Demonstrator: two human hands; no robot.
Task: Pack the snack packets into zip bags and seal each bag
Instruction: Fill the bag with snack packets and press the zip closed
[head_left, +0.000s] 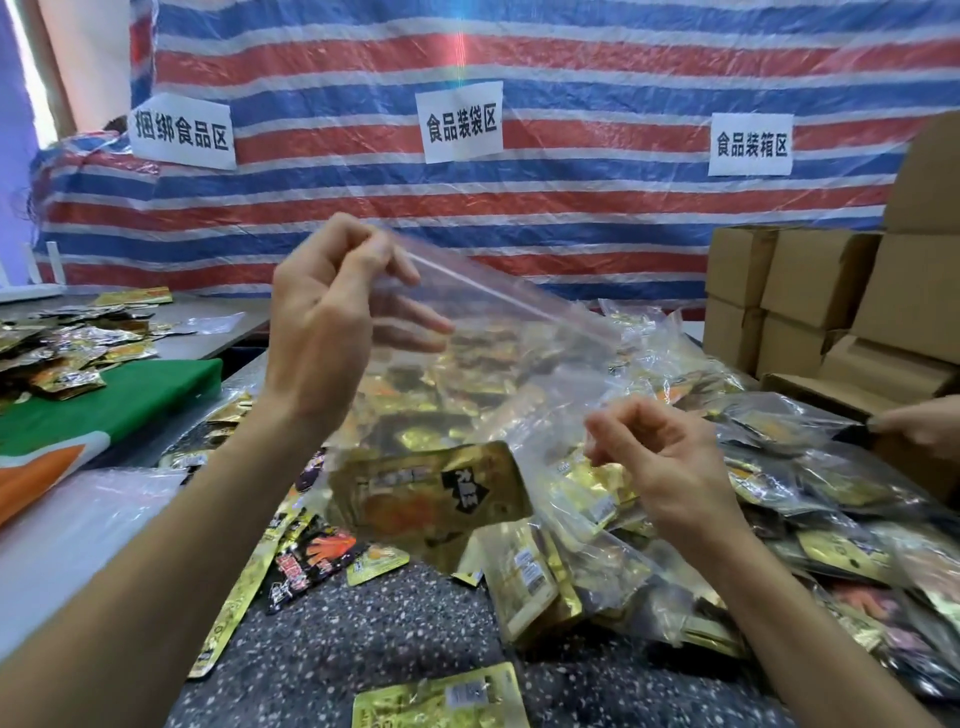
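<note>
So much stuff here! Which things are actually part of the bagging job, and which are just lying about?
Job: zip bag, pinched by left hand and right hand; gold packet low in it; loose packets; filled bags.
Lying about: boxes; green cloth; signs; tarp.

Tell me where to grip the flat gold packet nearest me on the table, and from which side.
Probably best: pinch the gold packet by its far edge, coming from above. It lies flat on the speckled table, so nothing can be wrapped; that edge borders bare tabletop, while its near part runs out of view.
</note>
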